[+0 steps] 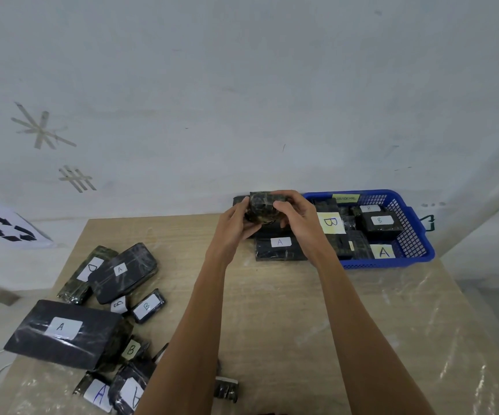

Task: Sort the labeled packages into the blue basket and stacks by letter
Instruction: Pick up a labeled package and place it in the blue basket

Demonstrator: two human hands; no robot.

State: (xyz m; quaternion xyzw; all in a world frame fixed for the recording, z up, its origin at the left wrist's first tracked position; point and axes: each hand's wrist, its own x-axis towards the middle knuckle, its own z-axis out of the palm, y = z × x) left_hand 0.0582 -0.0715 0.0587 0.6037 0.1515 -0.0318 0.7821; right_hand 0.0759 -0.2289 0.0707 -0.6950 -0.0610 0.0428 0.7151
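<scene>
Both hands are up at the far middle of the bench (272, 310), closed together on one small dark wrapped package (262, 208); left hand (236, 224) grips its left side, right hand (297, 217) curls over its top and right side; no label legible on it.

Directly below the held item lies a flat dark package labelled A (281, 250), resting on the bench just left of the blue basket (419, 235); a further dark item sits behind it against the wall, largely hidden.

The basket stands at the far right corner; a yellow tag (345, 198) on its far rim reads ABNORMAL; inside are several dark packages, with a large yellow B label (330, 221), a yellow A label (383, 252) and a boxy package marked B (380, 223) visible.

Unsorted pile at the near left – a large flat A package (62, 330), a rounded A package (122, 274) overlapping a D package (85, 274), a small B package (148, 305), and others marked A and B at the near edge, partly cut off; one small wrapped item (225, 389) lies apart, beside the left forearm.

Off the bench at left – a sheet with a recycling symbol (7, 227).
</scene>
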